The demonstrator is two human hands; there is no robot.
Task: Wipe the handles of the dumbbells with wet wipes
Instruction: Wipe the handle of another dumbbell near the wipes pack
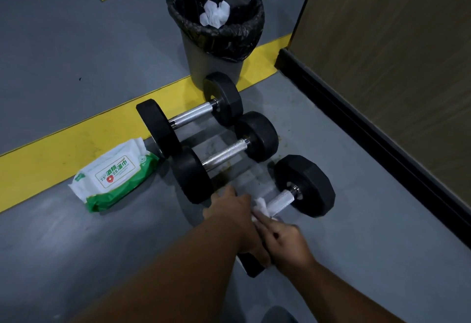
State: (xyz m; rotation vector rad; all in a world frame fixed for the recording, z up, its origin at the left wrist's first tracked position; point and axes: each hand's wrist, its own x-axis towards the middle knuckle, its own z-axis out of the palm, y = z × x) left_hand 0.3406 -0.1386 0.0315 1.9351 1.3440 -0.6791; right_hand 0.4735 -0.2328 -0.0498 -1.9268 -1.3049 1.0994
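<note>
Nearest, on the grey floor (pixel 76 259): the person's left hand (pixel 234 220) laid over the near black weight (pixel 251 265) of the closest dumbbell, fingers curled down around it. Right hand (pixel 288 241) beside it, fingers pressed together, pinching a crumpled white wet wipe (pixel 262 208) against the knurled silver handle (pixel 280 201); far black hexagonal weight (pixel 305 185) resting on the floor. Next, a second black dumbbell with silver handle (pixel 224 154), then a third (pixel 191 114), lying side by side. Left of them, a white-and-green soft pack of wet wipes (pixel 114 172) beside a yellow floor stripe (pixel 63 149). Farthest, a grey bin with black liner (pixel 216 42), white crumpled wipes (pixel 214 14) inside. Brown wall panel (pixel 395 55) at right.
</note>
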